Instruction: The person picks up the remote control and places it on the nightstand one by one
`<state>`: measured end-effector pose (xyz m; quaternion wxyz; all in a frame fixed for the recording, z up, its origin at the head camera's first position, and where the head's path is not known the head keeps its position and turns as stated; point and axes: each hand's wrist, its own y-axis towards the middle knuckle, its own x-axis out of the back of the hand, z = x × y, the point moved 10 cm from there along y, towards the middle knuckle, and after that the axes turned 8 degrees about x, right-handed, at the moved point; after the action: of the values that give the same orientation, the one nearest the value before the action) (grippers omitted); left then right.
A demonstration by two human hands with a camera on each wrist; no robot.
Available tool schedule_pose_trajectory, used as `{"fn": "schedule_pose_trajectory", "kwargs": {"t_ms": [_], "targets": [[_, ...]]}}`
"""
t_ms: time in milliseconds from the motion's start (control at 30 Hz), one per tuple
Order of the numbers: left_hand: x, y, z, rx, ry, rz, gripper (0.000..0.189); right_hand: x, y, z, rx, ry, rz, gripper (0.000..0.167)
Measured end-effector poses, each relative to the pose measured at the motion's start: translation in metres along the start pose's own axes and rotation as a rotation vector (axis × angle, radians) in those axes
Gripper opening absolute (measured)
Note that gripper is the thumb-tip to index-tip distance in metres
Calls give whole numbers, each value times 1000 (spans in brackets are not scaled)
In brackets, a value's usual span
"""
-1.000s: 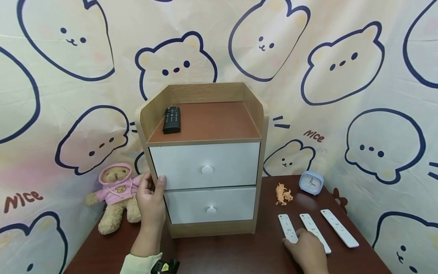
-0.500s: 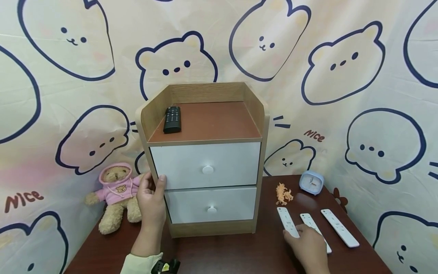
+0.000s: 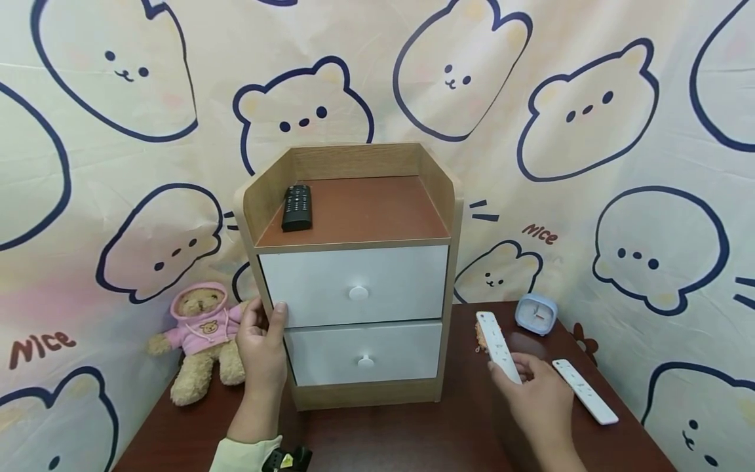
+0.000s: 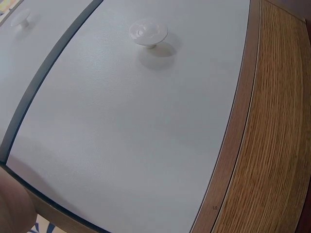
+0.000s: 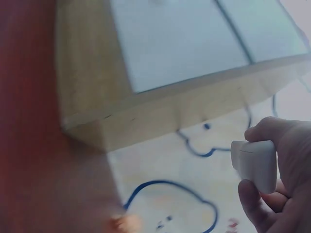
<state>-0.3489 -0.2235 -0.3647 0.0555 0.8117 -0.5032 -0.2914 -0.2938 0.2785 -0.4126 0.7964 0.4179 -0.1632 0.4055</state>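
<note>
A small wooden drawer cabinet [image 3: 366, 394] with two white drawers stands on the table. My left hand [image 3: 262, 354] grips its left side, thumb at the front edge; in the left wrist view only a bit of a finger [image 4: 14, 206] shows at the lower left. To the cabinet's right, my right hand [image 3: 537, 400] pinches a white remote control [image 3: 498, 347], raised off the table and tilted. The right wrist view shows the remote's end [image 5: 262, 165] between thumb and fingers. Another white remote [image 3: 585, 392] lies to the right. The middle remote cannot be seen separately from the right hand.
A black remote [image 3: 297, 208] lies on the cabinet's top shelf. A teddy bear [image 3: 203, 334] in a pink hoodie sits at left. A blue clock [image 3: 537, 314] stands back right, near a small orange item [image 3: 480, 337] partly covered by the held remote. Patterned cloth hangs behind.
My right hand has lifted the left white remote off the table and moved it up and away, now in front of the orange item. The left hand stays on the cabinet.
</note>
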Motion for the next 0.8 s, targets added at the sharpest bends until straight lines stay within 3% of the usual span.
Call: {"fn": "schedule_pose_trajectory", "kwargs": {"t_ms": [267,533,667,800], "targets": [[1,0,2,11,-1,-2,25,50,15,51,41,161,-162,47],[-2,3,1,22,-1,-2,27,99,33,120,191,319,-282,44],[1,2,1,32,3,-19,27,111,46,165,296,392,-281,42],[1,1,2,36,-1,-20,26,102,62,207,348,422,-191,42]]}}
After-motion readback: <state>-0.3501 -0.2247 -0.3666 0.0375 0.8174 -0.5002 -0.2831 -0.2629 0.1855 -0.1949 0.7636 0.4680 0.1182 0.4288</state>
